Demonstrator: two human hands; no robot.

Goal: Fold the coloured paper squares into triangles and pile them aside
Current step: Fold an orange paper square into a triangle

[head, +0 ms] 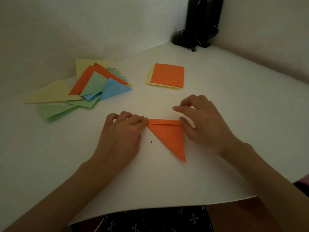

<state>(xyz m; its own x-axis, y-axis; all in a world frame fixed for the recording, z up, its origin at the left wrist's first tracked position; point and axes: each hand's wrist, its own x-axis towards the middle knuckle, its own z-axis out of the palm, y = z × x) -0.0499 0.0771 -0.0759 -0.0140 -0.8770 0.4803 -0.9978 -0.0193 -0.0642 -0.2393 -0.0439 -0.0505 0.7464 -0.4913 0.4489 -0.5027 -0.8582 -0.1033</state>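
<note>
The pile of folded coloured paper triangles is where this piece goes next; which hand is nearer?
Left. The left hand lies right of the triangle pile; the right hand is farther right, across the orange paper triangle.

Items you have in view, each placed against the white table [217, 114]:

1. Two pale walls, the left wall [83, 22] and the right wall [267, 30], meeting behind the table's far corner.
2. Black device [203, 20], upright, standing on the table in that far corner against the walls. You cannot make out what kind it is.
3. Black cable [194, 45], bundled at the device's foot on the table top.
4. Small dark speck [151, 141] near the table's middle.
5. Dark cloth with a pale flower print [158, 220], below the table's near edge.
6. Brown surface [242, 213], below the near edge, right of the cloth.
</note>
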